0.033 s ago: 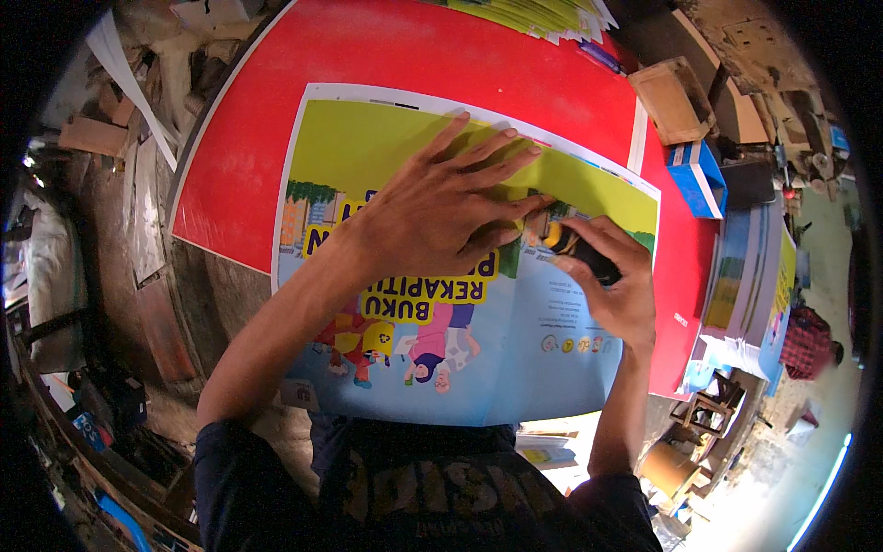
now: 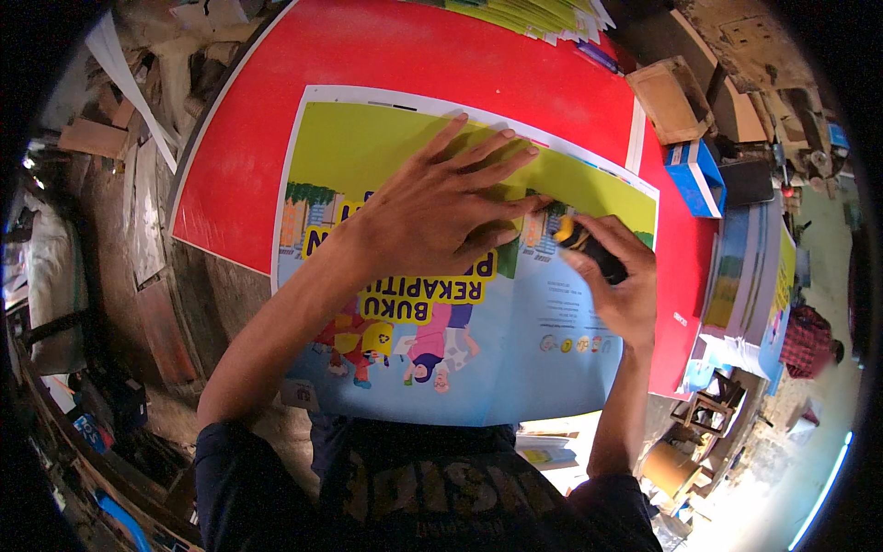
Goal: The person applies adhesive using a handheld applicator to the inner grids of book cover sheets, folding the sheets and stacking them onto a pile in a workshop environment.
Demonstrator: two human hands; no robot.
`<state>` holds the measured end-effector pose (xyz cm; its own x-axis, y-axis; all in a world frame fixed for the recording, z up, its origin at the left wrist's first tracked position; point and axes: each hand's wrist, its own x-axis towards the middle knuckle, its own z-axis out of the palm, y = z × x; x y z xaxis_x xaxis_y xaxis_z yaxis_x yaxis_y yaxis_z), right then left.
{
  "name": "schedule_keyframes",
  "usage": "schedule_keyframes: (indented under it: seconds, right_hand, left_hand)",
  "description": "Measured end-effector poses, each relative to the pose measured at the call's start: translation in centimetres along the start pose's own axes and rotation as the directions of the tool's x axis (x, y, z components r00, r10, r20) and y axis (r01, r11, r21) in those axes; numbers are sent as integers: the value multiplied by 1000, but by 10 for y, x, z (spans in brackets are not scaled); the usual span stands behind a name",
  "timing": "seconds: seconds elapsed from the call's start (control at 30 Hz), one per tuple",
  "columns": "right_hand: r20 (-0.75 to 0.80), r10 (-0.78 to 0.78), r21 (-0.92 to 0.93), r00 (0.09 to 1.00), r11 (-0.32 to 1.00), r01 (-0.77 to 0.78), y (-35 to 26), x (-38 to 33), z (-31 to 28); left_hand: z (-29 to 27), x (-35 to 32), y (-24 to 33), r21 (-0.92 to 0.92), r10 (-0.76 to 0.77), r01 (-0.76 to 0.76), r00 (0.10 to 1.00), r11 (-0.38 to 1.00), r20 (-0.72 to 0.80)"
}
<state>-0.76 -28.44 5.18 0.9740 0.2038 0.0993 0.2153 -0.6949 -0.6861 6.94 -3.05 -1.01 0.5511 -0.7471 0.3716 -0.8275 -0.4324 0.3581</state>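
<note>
Both hands on the printed cover [image 2: 368, 147]: left hand [image 2: 441, 216] flat, right hand [image 2: 621, 285] gripping cutter [image 2: 589, 247].

Printed sheet on the bench, hands on top

The printed sheet [image 2: 432, 304] lies on the bench [image 2: 386, 55]; the left hand [image 2: 441, 212] rests flat on it, the right hand [image 2: 616, 285] just right with a cutter [image 2: 589, 247]. A paper stack [image 2: 529, 14] lies behind, a small box [image 2: 694, 175] right.

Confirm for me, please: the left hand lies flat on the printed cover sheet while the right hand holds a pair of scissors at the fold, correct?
Not quite. In the head view the right hand holds a yellow and black utility knife, not scissors. The left hand does lie flat on the printed cover sheet.
</note>
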Motion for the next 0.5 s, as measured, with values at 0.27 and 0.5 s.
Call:
schedule_keyframes:
  seconds: [0.27,0.5]
  right_hand:
    - [-362,309,397,879,905,-154,40,-22,16]
    - [-353,257,340,899,931,-133,35,-20,12]
  left_hand:
    - [-13,5,-4,-393,101,-114,993,912,-53]
    - [-18,23,7,-127,312,-295,938,947,150]
